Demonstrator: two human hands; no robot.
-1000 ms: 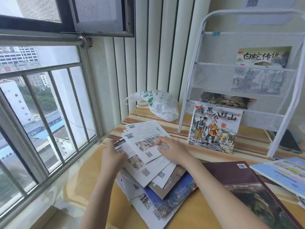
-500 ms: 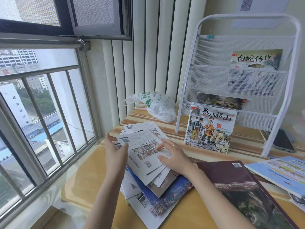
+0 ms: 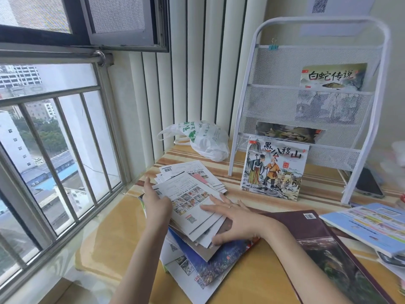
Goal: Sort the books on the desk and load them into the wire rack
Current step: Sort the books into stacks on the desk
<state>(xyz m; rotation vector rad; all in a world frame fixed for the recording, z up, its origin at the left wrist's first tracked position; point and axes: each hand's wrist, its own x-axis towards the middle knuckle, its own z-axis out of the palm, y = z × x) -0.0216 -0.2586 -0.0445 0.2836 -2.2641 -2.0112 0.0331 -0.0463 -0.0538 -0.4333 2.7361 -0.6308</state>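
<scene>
2 hands (image 3: pixel 236 222) square glossy booklets (image 3: pixel 192 207).

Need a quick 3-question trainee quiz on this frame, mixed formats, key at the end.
1. True or false: the illustrated book showing two figures stands upright on the desk, leaning against the wire rack.
2. Which lies right of the person's right hand? A) plastic bag B) dark maroon book C) window
3. Fill in: the left hand rests at the left edge of a fanned pile of thin white ____.

Key
1. True.
2. B: the dark maroon book lies flat there; the plastic bag sits further back beside the rack.
3. booklets, back covers up.
</scene>
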